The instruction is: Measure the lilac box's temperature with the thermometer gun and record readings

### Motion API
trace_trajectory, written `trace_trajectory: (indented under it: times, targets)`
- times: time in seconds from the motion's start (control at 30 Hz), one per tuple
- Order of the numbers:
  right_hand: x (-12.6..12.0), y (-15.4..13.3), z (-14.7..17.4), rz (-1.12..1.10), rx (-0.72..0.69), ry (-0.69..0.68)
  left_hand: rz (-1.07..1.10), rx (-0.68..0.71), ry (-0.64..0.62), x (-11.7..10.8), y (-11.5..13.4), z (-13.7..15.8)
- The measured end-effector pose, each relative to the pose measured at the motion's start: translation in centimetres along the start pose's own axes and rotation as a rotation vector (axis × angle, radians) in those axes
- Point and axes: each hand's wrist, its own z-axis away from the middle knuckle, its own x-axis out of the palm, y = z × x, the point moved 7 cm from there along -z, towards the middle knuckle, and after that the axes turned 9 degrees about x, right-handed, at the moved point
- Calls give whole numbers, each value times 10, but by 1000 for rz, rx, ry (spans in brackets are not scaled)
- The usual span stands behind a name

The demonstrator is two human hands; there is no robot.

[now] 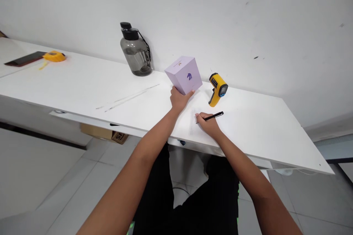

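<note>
My left hand (179, 100) grips the near lower part of a pale purple box (185, 75), which is tilted and carries a dark purple emblem. In my right hand (207, 123) is a black pen (214, 116), its tip pointing down at what looks like a pale sheet of paper (193, 129) on the white table. The sheet is hard to tell from the tabletop, and any writing is too faint to read. A yellow and black infrared thermometer (217, 89) stands just beyond my right hand, right of the box.
A grey translucent water bottle (136, 55) with a black lid stands by the wall, left of the box. Farther left on the white table (79, 88) lie a yellow tape measure (55, 56) and a dark flat object (26, 58). A cardboard box (96, 131) sits below the table.
</note>
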Motion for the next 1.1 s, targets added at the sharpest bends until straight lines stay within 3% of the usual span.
trace_trajectory:
  times: [0.17,0.43,0.73,1.1]
  targets:
    - [1,-2,0,10,-35,-22,49,-11,34,1,-7,-2]
    - [-4,-4,3,24,-35,57,47,-10,36,1,-5,-2]
    - [1,-2,2,-11,-41,-9,155,-16,37,1,-3,-1]
    - [-25,-2,0,144,-163,350,152,-38,8,2,-3,-1]
